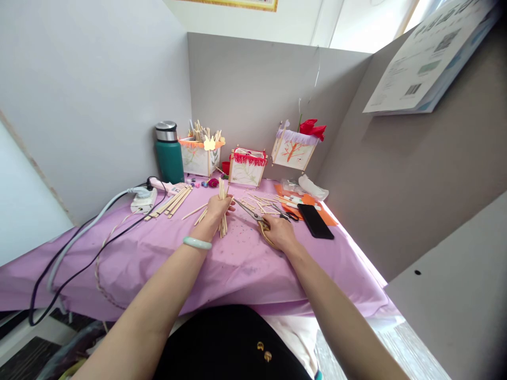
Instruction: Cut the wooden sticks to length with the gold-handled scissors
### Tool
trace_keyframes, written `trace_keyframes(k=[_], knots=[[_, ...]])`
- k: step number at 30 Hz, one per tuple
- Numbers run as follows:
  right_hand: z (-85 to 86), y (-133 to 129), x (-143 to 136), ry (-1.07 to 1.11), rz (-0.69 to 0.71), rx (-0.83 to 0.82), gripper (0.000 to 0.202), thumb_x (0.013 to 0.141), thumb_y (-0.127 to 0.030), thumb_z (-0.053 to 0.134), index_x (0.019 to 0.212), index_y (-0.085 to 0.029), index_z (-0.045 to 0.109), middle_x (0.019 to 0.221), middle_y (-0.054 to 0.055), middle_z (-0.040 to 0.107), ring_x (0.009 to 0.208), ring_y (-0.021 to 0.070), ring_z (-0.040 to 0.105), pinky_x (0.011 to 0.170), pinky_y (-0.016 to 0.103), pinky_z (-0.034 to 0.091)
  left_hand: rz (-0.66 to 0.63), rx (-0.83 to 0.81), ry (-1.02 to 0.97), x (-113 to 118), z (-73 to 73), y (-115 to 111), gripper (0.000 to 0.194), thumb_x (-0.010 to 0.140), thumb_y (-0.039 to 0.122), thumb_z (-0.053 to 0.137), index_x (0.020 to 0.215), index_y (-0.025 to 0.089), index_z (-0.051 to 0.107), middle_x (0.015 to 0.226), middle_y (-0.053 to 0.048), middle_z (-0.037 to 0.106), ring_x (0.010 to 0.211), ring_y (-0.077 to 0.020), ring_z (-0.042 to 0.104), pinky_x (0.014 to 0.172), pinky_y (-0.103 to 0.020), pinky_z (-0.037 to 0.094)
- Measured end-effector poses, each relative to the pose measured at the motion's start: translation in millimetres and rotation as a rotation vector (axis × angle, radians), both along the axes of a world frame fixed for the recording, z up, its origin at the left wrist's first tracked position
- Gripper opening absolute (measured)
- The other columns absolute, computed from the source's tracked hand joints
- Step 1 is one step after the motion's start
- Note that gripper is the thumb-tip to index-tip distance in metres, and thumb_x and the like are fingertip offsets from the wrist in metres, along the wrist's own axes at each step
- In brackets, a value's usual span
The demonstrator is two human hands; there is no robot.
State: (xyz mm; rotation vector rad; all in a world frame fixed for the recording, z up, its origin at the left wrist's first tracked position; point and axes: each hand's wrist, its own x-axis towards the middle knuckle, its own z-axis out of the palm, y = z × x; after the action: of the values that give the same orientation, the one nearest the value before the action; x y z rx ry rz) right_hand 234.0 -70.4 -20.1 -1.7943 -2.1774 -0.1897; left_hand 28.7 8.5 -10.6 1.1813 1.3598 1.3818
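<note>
Left hand (217,207) fingers wrapping stick bundle (222,208), scissors (255,217) in right hand (279,232)

Your table, purple cloth (237,269): green flask (168,153) at back; right of it, three paper boxes (decorated) (246,168), loose sticks (171,203), phone (315,220).

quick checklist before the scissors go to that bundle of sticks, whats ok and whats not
1. Left hand grips the stick bundle, upright: ok.
2. Right hand on the scissors handles: ok.
3. Blades point toward the bundle but are apart from it: not ok yet.
4. Whether the blades are open: cannot tell.
5. Left fingers wrap the bundle on the blade side: not ok, likely worth shifting.
6. Black phone lies to the right, away from the blades: ok.
</note>
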Motion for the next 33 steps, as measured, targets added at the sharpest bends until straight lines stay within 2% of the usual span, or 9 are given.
trace_keyframes(k=[5, 9, 13, 16, 21, 27, 30, 33], knots=[[-1.8, 1, 0, 0.005, -0.001, 0.011, 0.027, 0.092, -0.041, 0.047, 0.098, -0.025, 0.068, 0.093, 0.004, 0.074, 0.081, 0.0182, 0.065, 0.064, 0.026, 0.032, 0.014, 0.021, -0.073, 0, -3.7, 4, 0.020, 0.074, 0.021, 0.065, 0.091, 0.010, 0.068, 0.077, -0.009, 0.070, 0.068, -0.0179, 0.069, 0.053, -0.023, 0.046], [-2.3, 1, 1, 0.015, 0.005, 0.026, 0.026, 0.092, -0.040, 0.048, 0.097, -0.025, 0.067, 0.092, 0.003, 0.074, 0.080, 0.0181, 0.065, 0.063, 0.027, 0.031, 0.027, 0.044, -0.092, -2, -4.5, 4, 0.016, 0.072, 0.019, 0.066, 0.086, 0.011, 0.068, 0.076, -0.008, 0.069, 0.070, -0.0178, 0.068, 0.054, -0.023, 0.047], [-1.1, 1, 0, 0.020, -0.001, 0.021, 0.024, 0.092, -0.041, 0.049, 0.098, -0.026, 0.067, 0.092, 0.002, 0.074, 0.080, 0.0179, 0.065, 0.063, 0.027, 0.031, -0.013, 0.029, -0.132, -1, -1.2, 0, 0.016, 0.075, 0.023, 0.065, 0.085, 0.011, 0.066, 0.067, -0.006, 0.067, 0.055, -0.0146, 0.063, 0.049, -0.023, 0.046], [-0.7, 1, 0, 0.026, 0.000, 0.024, 0.025, 0.092, -0.040, 0.049, 0.098, -0.026, 0.067, 0.093, 0.003, 0.074, 0.081, 0.0178, 0.065, 0.063, 0.027, 0.031, -0.032, 0.034, -0.136, 0, 2.8, -5, 0.019, 0.076, 0.029, 0.065, 0.084, 0.012, 0.065, 0.058, -0.002, 0.063, 0.040, -0.0114, 0.054, 0.042, -0.022, 0.040], [-2.2, 2, 0, 0.030, 0.005, 0.031, 0.024, 0.091, -0.041, 0.050, 0.097, -0.025, 0.067, 0.092, 0.003, 0.075, 0.080, 0.0180, 0.065, 0.063, 0.027, 0.031, 0.061, 0.165, -0.161, 0, 9.3, -9, 0.023, 0.079, 0.035, 0.064, 0.084, 0.012, 0.067, 0.043, 0.006, 0.047, 0.031, -0.0073, 0.037, 0.034, -0.020, 0.025], [-3.3, 2, 1, 0.024, 0.007, 0.039, 0.025, 0.091, -0.041, 0.049, 0.096, -0.025, 0.066, 0.091, 0.003, 0.074, 0.079, 0.0181, 0.065, 0.062, 0.027, 0.029, 0.188, 0.331, -0.264, 1, 13.6, -8, 0.027, 0.081, 0.038, 0.063, 0.085, 0.012, 0.067, 0.043, 0.008, 0.041, 0.033, -0.0063, 0.033, 0.035, -0.020, 0.023], [-2.7, 2, 1, 0.020, 0.009, 0.042, 0.025, 0.092, -0.042, 0.049, 0.096, -0.025, 0.066, 0.091, 0.003, 0.074, 0.080, 0.0183, 0.065, 0.062, 0.027, 0.030, 0.169, 0.459, -0.296, 1, 14.9, -9, 0.032, 0.081, 0.045, 0.063, 0.087, 0.013, 0.067, 0.045, 0.008, 0.041, 0.034, -0.0059, 0.035, 0.036, -0.020, 0.026], [-2.2, 1, 1, 0.020, 0.005, 0.042, 0.025, 0.091, -0.043, 0.049, 0.095, -0.025, 0.067, 0.091, 0.003, 0.074, 0.080, 0.0185, 0.065, 0.062, 0.027, 0.030, 0.062, 0.528, -0.298, 1, 14.0, -9, 0.039, 0.081, 0.051, 0.063, 0.089, 0.014, 0.066, 0.050, 0.006, 0.047, 0.037, -0.0061, 0.040, 0.037, -0.020, 0.029]])
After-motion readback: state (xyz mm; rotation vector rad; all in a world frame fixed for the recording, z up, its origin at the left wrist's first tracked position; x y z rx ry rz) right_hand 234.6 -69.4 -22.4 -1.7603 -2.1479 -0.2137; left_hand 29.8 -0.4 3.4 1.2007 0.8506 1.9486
